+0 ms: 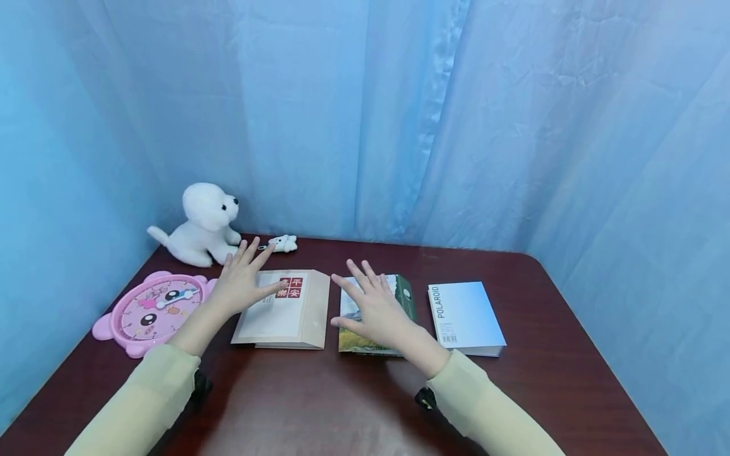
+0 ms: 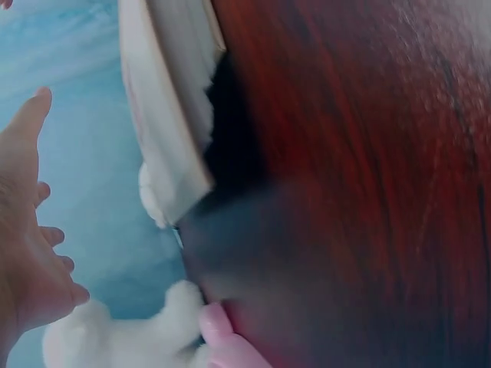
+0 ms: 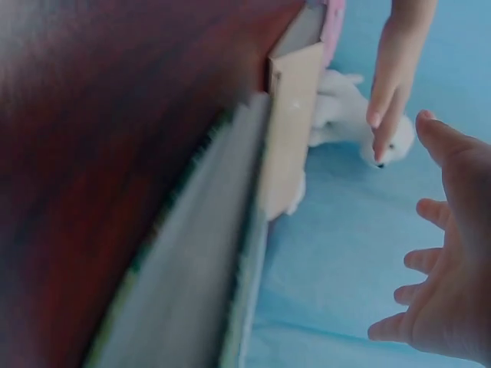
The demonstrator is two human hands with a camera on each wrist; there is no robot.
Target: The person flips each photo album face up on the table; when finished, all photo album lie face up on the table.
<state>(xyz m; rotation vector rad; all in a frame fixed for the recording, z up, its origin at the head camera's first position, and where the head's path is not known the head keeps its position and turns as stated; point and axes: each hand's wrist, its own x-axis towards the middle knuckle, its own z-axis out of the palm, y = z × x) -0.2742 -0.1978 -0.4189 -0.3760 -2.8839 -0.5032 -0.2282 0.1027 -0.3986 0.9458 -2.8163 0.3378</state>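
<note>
In the head view my left hand [image 1: 239,286] hovers with spread fingers over the left part of a cream book [image 1: 274,320] with a red square label. My right hand [image 1: 379,311], fingers also spread, is above a green book [image 1: 406,297] with a landscape cover, partly hiding it. Neither hand holds anything. The left wrist view has the left hand [image 2: 34,245] raised beside the cream book [image 2: 165,115]. The right wrist view has the right hand [image 3: 453,261] with fingers apart, the green book [image 3: 184,261] standing out below it.
A blue-white POLAROID book [image 1: 467,316] lies at the right. On the left are a pink clock [image 1: 160,310] and a white plush dog [image 1: 205,221]. A small white plush keychain [image 1: 284,243] lies near the back edge of the dark red table [image 1: 319,405]. Blue curtains [image 1: 308,114] surround it.
</note>
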